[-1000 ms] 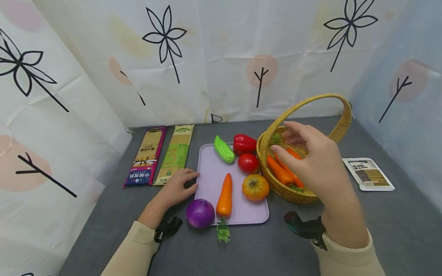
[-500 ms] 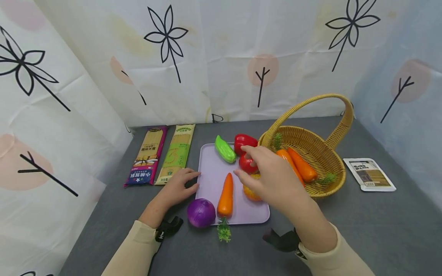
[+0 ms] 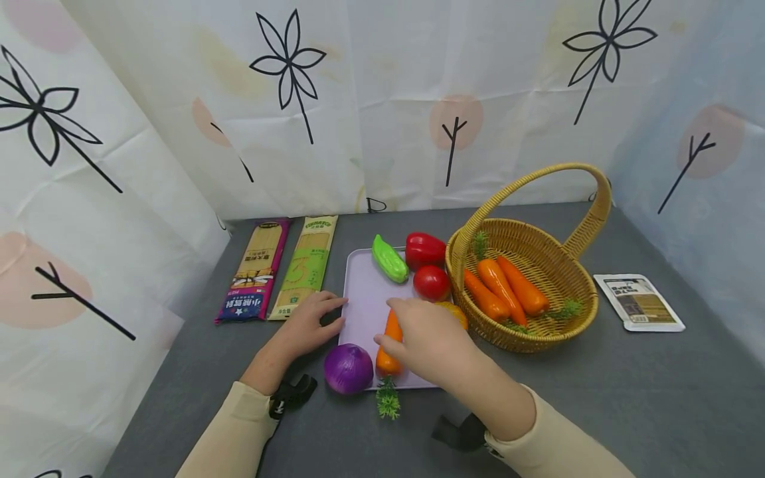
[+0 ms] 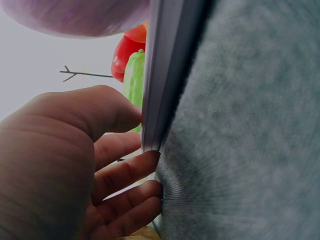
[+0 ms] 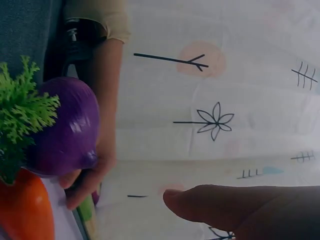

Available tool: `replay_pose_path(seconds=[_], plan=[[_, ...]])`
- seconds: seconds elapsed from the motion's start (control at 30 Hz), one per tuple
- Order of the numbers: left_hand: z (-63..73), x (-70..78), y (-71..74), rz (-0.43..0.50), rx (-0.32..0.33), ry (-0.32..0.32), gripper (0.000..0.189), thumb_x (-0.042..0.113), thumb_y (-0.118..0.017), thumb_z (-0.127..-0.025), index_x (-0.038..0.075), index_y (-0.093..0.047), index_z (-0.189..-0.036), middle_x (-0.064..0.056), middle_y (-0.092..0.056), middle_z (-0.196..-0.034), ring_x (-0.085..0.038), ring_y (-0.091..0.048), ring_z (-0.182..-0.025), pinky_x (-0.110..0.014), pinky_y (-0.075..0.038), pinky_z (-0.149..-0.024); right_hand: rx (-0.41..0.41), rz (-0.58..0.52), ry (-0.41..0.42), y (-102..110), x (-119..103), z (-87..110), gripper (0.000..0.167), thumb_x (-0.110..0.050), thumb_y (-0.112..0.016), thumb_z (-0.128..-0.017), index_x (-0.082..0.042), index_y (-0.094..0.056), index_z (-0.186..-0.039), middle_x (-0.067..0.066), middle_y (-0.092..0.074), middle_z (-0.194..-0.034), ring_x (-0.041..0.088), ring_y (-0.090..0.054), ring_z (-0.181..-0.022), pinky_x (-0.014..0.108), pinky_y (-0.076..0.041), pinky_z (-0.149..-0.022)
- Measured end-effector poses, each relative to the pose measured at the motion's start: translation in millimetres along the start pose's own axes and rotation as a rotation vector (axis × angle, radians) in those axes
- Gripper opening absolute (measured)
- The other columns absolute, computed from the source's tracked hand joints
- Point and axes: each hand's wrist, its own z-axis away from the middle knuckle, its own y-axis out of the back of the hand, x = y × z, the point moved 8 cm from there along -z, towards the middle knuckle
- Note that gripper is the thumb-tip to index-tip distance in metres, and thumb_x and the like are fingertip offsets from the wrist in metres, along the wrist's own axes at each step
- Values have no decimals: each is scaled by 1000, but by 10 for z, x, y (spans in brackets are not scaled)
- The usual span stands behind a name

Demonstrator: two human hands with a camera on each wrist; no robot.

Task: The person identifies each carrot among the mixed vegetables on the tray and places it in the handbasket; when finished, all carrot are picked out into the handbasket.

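Note:
On the lilac tray (image 3: 364, 285) lies an orange carrot (image 3: 390, 358), its leafy top over the near edge. My right hand (image 3: 433, 342) is over this carrot and hides part of it, thumb apart from the fingers. In the right wrist view the thumb (image 5: 200, 202) is straight and away from the carrot (image 5: 25, 207). My left hand (image 3: 307, 325) rests with loosely bent fingers at the tray's left edge; in the left wrist view its fingertips (image 4: 150, 160) touch that edge. A purple onion (image 3: 348, 369) sits at the tray's near left corner. An orange pumpkin (image 3: 455, 313) is partly hidden behind my right hand.
A green pepper (image 3: 390, 259), a red bell pepper (image 3: 425, 249) and a tomato (image 3: 431, 283) are on the tray. To its right, a wicker basket (image 3: 574, 282) with a tall handle holds carrots (image 3: 522, 287). Noodle packs (image 3: 305, 265) lie left; a flat pouch (image 3: 639, 303) lies right.
My right hand has moved left from above the basket, past the tomato and pumpkin, to above the carrot on the tray. The left hand has stayed at the tray's edge.

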Motion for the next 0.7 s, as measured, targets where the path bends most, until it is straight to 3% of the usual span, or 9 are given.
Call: replay_pose_path(seconds=[0.13,0.27,0.37,0.53,0.7], plan=[[2,-8,-7,-2,-1,1,43,22,-72,-95,9,-68,-135,-9,-66,-122,-27,-58,-112,-48,-52,-96,-47,53,-13,-195,2,-62,62,-45,-74,-92,1,-65,-132,10,-73,-95,25,-71,-83,40,-60,-73],[7,-3,-2,-3,7,-14,43,22,-72,-95,8,-68,-135,-9,-66,-121,-27,-58,-111,-48,-52,-95,-72,96,-73,-376,39,-109,69,-48,-75,-90,6,-63,-131,5,-63,-69,20,-62,-61,34,-56,-57],[10,-1,1,-1,11,-23,42,21,-72,-95,8,-68,-135,-9,-66,-121,-27,-59,-111,-49,-52,-96,-63,126,-111,-484,63,-141,70,-50,-76,-89,8,-65,-125,6,-60,-66,21,-61,-59,35,-56,-56],[11,-5,2,2,6,-19,42,21,-71,-96,8,-68,-135,-9,-66,-122,-27,-58,-111,-49,-51,-96,-49,159,-141,-601,102,-194,53,-51,-77,-87,2,-71,-96,6,-59,-65,21,-59,-57,38,-57,-55],[5,-10,-7,8,-8,-1,42,23,-71,-96,9,-68,-136,-9,-66,-122,-26,-58,-112,-47,-51,-97,-82,146,-148,-671,146,-230,44,-47,-75,-89,-8,-64,-72,3,-55,-61,19,-54,-55,37,-55,-53]])
